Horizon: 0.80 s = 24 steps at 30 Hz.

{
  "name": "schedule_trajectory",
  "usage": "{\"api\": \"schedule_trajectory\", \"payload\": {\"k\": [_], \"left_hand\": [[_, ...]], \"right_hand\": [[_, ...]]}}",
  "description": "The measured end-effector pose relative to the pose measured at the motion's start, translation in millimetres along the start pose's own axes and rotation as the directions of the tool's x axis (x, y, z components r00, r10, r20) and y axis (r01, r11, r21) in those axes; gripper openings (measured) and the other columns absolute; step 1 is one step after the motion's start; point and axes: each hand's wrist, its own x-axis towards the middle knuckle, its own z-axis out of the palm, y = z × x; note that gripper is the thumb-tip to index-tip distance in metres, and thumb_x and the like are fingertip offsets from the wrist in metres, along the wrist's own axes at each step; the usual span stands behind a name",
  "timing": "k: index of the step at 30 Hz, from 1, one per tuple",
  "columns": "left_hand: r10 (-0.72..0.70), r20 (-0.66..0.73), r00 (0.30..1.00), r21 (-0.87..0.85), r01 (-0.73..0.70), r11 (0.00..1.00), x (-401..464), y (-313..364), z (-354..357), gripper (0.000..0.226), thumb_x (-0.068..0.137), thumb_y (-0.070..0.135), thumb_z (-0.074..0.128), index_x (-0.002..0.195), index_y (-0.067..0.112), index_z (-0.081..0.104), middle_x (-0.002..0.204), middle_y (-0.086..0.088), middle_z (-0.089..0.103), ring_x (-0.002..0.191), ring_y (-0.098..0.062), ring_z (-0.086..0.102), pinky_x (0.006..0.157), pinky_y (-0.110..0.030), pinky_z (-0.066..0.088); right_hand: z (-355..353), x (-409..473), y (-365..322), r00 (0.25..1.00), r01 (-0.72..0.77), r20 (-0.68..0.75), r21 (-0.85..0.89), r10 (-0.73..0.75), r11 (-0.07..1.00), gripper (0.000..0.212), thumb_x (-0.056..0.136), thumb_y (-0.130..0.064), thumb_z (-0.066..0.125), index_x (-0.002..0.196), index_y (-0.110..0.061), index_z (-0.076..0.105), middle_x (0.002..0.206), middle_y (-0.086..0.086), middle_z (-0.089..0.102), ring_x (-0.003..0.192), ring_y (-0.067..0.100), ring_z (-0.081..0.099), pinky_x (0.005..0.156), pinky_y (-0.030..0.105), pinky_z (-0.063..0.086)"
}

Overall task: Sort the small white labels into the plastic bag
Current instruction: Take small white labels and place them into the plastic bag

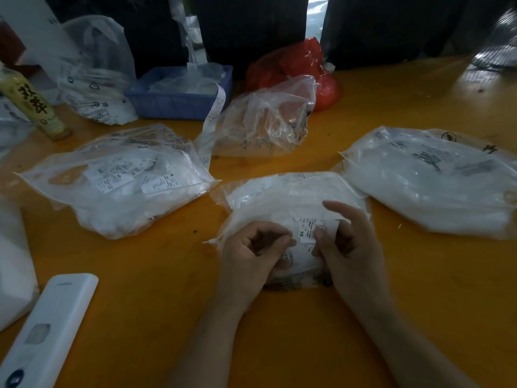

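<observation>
Orange table [156, 275], bags all around. Right hand [349, 247]: thumb pinching a small white label [316, 229] marked XS, the other fingers loose and apart. Left hand [251, 247]: fingers curled and pinching the edge of the plastic bag [293, 191] at its near side. Label right on top of that bag, between both hands. Best to lift the bag's mouth wide first (hard to tell if open yet), then slide in one label, flat, not bent. Farther out, a fuller bag [117, 180] to the left, another [436, 177] to the right.
</observation>
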Motion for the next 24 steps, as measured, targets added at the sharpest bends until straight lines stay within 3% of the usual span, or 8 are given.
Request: {"api": "schedule_trajectory", "payload": {"k": [3, 5, 7, 9, 13, 18, 21, 24], "left_hand": [[0.016, 0.012, 1.000, 0.010, -0.017, 1.000, 1, 0, 1, 0.011, 0.092, 0.012, 0.079, 0.098, 0.022, 0.080, 0.096, -0.002, 0.081, 0.089, -0.020, 0.080, 0.073, -0.025, 0.063], [0.046, 0.011, 0.999, 0.088, -0.046, 0.995, 1, 0, 1, 0.008, 0.091, 0.021, 0.082, 0.099, 0.025, 0.081, 0.096, 0.004, 0.082, 0.092, -0.014, 0.079, 0.079, -0.023, 0.062], [0.058, 0.024, 0.998, 0.136, -0.061, 0.989, 0, 0, 2, 0.011, 0.093, 0.034, 0.079, 0.101, 0.027, 0.081, 0.099, 0.008, 0.081, 0.097, -0.012, 0.078, 0.084, -0.025, 0.062], [0.048, 0.035, 0.998, 0.100, -0.051, 0.994, -1, 1, 4, 0.017, 0.098, 0.035, 0.072, 0.104, 0.022, 0.081, 0.101, 0.006, 0.082, 0.099, -0.014, 0.078, 0.087, -0.027, 0.063], [0.024, 0.043, 0.999, 0.058, -0.027, 0.998, -2, 5, 5, 0.016, 0.095, 0.033, 0.072, 0.106, 0.028, 0.083, 0.101, 0.009, 0.082, 0.099, -0.010, 0.079, 0.084, -0.018, 0.060], [0.024, 0.058, 0.998, 0.136, -0.032, 0.990, -1, 7, 5, 0.019, 0.088, 0.044, 0.076, 0.106, 0.043, 0.081, 0.104, 0.018, 0.081, 0.103, -0.002, 0.076, 0.087, -0.016, 0.058], [0.027, 0.046, 0.999, 0.175, -0.035, 0.984, -2, 5, 5, 0.020, 0.088, 0.043, 0.078, 0.107, 0.036, 0.083, 0.106, 0.020, 0.080, 0.103, -0.001, 0.075, 0.087, -0.017, 0.059], [0.031, 0.045, 0.999, 0.208, -0.040, 0.977, -2, 4, 5, 0.023, 0.089, 0.041, 0.076, 0.108, 0.030, 0.083, 0.105, 0.021, 0.080, 0.099, 0.001, 0.075, 0.083, -0.014, 0.058]], "right_hand": [[-1, 1, 3, 0.987, 0.133, -0.077, -0.083, -0.140, 0.988, 0.028, 0.100, -0.012, 0.060, 0.109, -0.039, 0.060, 0.075, -0.007, 0.065, 0.062, 0.012, 0.066, 0.050, 0.016, 0.045], [-2, 2, 6, 0.973, 0.205, -0.084, -0.125, -0.216, 0.971, 0.026, 0.101, -0.008, 0.054, 0.103, -0.031, 0.066, 0.084, -0.014, 0.064, 0.067, 0.011, 0.065, 0.056, 0.015, 0.045], [-2, 2, 5, 0.973, 0.202, -0.085, -0.143, -0.215, 0.969, 0.024, 0.099, -0.017, 0.050, 0.109, -0.030, 0.068, 0.088, -0.020, 0.063, 0.072, 0.009, 0.065, 0.060, 0.012, 0.045], [-2, 2, 5, 0.977, 0.185, -0.083, -0.140, -0.197, 0.973, 0.025, 0.101, -0.024, 0.048, 0.117, -0.033, 0.065, 0.088, -0.019, 0.064, 0.074, 0.010, 0.066, 0.059, 0.013, 0.046], [-3, 1, 2, 0.977, 0.174, -0.105, -0.088, -0.183, 0.981, 0.040, 0.102, -0.019, 0.057, 0.134, -0.040, 0.049, 0.078, -0.007, 0.064, 0.067, 0.014, 0.066, 0.054, 0.023, 0.052], [-2, 1, 1, 0.975, 0.148, -0.165, -0.021, -0.150, 0.989, 0.019, 0.095, -0.017, 0.066, 0.108, -0.028, 0.060, 0.088, -0.003, 0.071, 0.078, 0.005, 0.072, 0.064, 0.012, 0.053], [-2, 1, -3, 0.965, 0.195, -0.181, 0.009, -0.190, 0.981, 0.013, 0.095, -0.020, 0.065, 0.104, -0.029, 0.062, 0.091, -0.002, 0.072, 0.080, 0.007, 0.072, 0.067, 0.013, 0.054], [-1, -1, -6, 0.967, 0.216, -0.137, -0.022, -0.217, 0.976, 0.015, 0.094, -0.024, 0.064, 0.104, -0.035, 0.062, 0.093, -0.012, 0.070, 0.084, 0.010, 0.072, 0.070, 0.015, 0.054]]}}
